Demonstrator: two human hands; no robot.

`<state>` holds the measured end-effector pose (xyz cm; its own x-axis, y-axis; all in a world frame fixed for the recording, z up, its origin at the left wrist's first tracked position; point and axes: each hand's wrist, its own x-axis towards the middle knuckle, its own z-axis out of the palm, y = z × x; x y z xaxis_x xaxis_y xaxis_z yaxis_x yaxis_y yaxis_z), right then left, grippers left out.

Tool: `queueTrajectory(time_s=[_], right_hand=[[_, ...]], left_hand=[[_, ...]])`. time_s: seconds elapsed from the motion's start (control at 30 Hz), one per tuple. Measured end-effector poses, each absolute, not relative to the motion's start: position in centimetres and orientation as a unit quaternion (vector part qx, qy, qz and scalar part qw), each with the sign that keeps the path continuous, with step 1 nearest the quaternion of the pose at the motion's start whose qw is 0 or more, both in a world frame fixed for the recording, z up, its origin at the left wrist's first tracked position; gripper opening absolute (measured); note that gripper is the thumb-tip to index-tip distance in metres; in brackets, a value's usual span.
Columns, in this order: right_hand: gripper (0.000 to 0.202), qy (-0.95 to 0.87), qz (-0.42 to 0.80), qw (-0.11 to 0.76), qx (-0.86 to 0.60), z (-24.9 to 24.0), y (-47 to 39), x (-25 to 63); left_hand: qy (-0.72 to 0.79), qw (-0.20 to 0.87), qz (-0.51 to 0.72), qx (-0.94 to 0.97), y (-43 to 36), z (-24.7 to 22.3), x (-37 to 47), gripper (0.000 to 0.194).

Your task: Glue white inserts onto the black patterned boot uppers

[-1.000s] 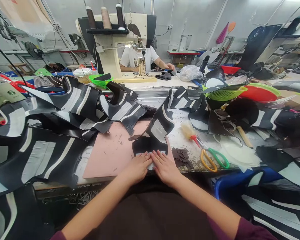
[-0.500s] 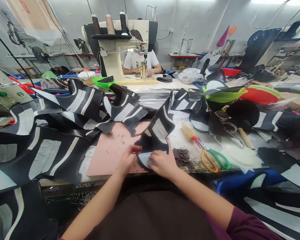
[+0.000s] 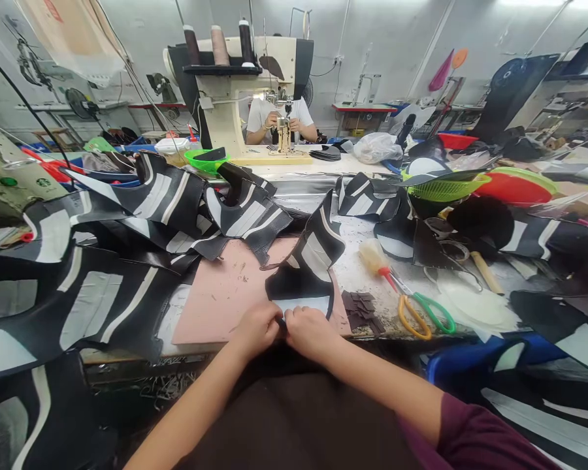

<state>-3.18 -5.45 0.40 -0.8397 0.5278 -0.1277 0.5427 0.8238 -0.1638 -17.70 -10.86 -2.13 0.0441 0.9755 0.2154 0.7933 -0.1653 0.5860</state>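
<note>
A black leather shoe upper (image 3: 294,282) with pale backing strips lies on the pink board (image 3: 210,300) at the table's front edge. Its far part curves upward, and its rounded near end points at me. My left hand (image 3: 259,329) is closed on the near edge, thumb and fingers pinched together. Right beside it, my right hand (image 3: 310,331) grips the same edge with its fingers curled. The fingers hide the bit of edge between them. Small dark brown leather pieces (image 3: 360,312) lie just right of the board.
Scissors (image 3: 414,316) with orange and green handles and a brush-like bottle (image 3: 372,258) lie at right. More black uppers (image 3: 93,300) are heaped on the left. A blue bin (image 3: 441,365) stands at lower right. Across the table, a person (image 3: 304,121) sits behind a sewing machine (image 3: 230,117).
Both hands have come closer together and down to the upper's near edge. My left fingers, earlier beside the upper's left side, now pinch that edge. The view has shifted slightly.
</note>
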Motion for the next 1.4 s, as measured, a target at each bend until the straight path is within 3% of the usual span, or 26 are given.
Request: queueTrajectory(time_s=[0.2,0.4,0.6,0.7,0.87,0.97,1.1,1.3,1.4], right_hand=[[0.018,0.930,-0.144,0.002,0.339,0.6,-4.0,-3.1],[0.009,0.672,-0.445,-0.281,0.520,-1.5,-0.5,-0.2],[0.014,0.470,-0.452,-0.487,0.582,-1.2,2.5,6.4],[0.021,0.382,-0.542,-0.547,0.511,-0.1,1.3,6.7],[0.035,0.359,-0.700,-0.445,0.427,0.0,-2.8,2.8],[0.041,0.380,-0.738,-0.380,0.407,-0.3,-3.1,1.7],[0.041,0.457,-0.701,-0.357,0.417,0.2,-1.7,1.9],[0.034,0.527,-0.706,-0.260,0.395,1.0,-0.2,2.1],[0.029,0.432,-0.761,-0.289,0.387,0.7,0.2,2.3]], left_hand=[[0.607,0.106,0.216,0.757,-11.2,-1.6,-17.7,0.019],[0.575,0.042,0.125,0.808,-11.2,-1.1,-16.5,0.033],[0.603,0.132,0.136,0.775,-9.8,0.0,-15.8,0.014],[0.611,0.190,0.188,0.745,-8.6,0.4,-15.7,0.021],[0.622,0.396,0.384,0.556,-7.2,-0.4,-14.9,0.037],[0.632,0.436,0.401,0.499,-7.2,-0.6,-14.8,0.042],[0.601,0.519,0.382,0.473,-7.8,0.6,-15.6,0.045],[0.585,0.534,0.356,0.496,-6.9,1.7,-16.7,0.037],[0.585,0.522,0.341,0.518,-6.4,1.2,-16.8,0.040]])
